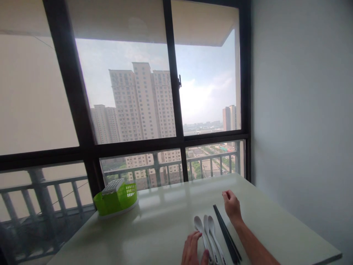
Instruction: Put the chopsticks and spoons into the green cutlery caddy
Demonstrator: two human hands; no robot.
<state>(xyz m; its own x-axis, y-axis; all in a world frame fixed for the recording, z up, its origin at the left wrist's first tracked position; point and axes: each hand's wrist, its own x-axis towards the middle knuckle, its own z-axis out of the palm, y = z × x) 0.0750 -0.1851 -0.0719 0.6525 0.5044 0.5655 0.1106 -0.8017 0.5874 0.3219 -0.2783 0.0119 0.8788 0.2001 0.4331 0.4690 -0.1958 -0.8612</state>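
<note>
Three white spoons [211, 224] lie side by side on the pale table [165, 224], bowls pointing toward the window. My left hand [191, 250] is at the leftmost spoon, its thumb and fingers apart and its fingertips by the neck; whether they press on it I cannot tell. A bundle of black chopsticks [226, 233] lies to the right of the spoons, slanting away toward the window. Beyond and right of the chopsticks, my right hand [231, 206] is curled closed over the table, with nothing visible in it. The lower ends of the spoon handles are partly cut off by the frame.
A green plastic basket [117, 200] with a light grey slatted piece on it stands at the table's far left corner. Dark-framed windows [180, 141] rise behind the table. A plain wall [298, 110] is on the right, and the table's right edge slants toward me.
</note>
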